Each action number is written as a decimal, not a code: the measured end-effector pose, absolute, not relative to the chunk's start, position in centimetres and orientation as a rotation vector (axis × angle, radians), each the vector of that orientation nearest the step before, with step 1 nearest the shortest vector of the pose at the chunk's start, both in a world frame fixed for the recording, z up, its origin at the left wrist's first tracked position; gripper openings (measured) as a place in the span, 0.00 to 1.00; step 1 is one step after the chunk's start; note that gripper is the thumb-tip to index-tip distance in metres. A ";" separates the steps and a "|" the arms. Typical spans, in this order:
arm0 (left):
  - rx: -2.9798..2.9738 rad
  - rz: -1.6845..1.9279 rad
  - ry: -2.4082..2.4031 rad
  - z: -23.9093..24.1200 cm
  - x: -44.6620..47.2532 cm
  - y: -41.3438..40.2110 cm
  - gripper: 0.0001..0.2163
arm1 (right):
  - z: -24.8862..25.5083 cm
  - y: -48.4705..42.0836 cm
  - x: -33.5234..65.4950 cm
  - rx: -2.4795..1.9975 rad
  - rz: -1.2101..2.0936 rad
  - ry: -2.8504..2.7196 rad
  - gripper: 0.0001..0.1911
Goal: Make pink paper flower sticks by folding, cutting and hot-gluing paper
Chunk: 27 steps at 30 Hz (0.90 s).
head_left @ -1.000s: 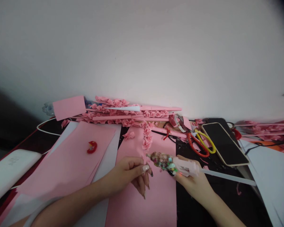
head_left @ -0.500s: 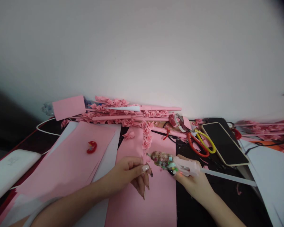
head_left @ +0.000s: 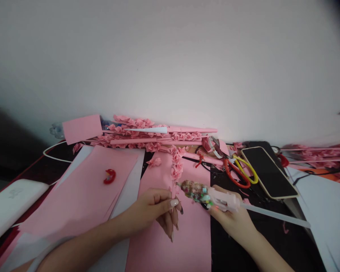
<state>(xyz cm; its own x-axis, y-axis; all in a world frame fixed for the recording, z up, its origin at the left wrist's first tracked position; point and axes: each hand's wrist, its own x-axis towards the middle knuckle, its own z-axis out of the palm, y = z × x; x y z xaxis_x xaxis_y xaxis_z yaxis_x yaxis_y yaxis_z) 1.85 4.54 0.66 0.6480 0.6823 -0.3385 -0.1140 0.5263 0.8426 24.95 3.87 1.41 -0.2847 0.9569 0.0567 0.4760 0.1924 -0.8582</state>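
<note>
Between thumb and fingers, my left hand (head_left: 161, 209) pinches the lower end of a thin pink paper stem. Folded pink paper flowers (head_left: 176, 164) line the stem's upper part, pointing away from me. My right hand (head_left: 229, 215) grips a pale pink glue gun (head_left: 221, 198), its front half covered in colourful beads and charms. The metal nozzle sits right beside the stem, just above my left fingers; whether it touches cannot be made out. A white glue stick (head_left: 277, 215) juts from the gun's back. Under both hands lies a pink sheet (head_left: 189, 238). One loose paper flower (head_left: 154, 162) rests left of the stem.
Finished flower stems (head_left: 136, 141) pile along the wall. Scissors (head_left: 239, 173) with red and yellow handles and a phone (head_left: 269, 172) lie at right. Pink sheets (head_left: 85, 189) carry a small red object (head_left: 109, 176) at left, near a white power bank (head_left: 17, 207).
The glue gun's rear and its glue stick have shifted slightly to the right and down. The flowered stem has moved a touch to the right; my left hand stays nearly in place.
</note>
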 end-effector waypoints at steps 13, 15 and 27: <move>0.921 0.614 0.741 0.6 1.7 4.5 0.15 | 1.5 4.3 25.6 -1.525 0.382 -1.875 0.07; 0.943 0.716 0.769 0.5 1.5 4.7 0.15 | 1.4 4.7 25.9 -1.598 0.259 -1.882 0.13; 0.892 1.127 0.966 0.8 -0.1 6.6 0.11 | -1.0 6.1 27.2 -1.950 -0.283 -2.053 0.28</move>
<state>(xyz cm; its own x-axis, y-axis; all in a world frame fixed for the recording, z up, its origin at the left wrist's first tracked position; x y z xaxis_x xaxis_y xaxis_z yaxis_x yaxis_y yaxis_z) -0.14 6.65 0.83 0.1479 0.9757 -0.1614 -0.3090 0.2006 0.9297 27.17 6.07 -1.02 -0.0378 0.9383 0.3436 0.9963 0.0620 -0.0597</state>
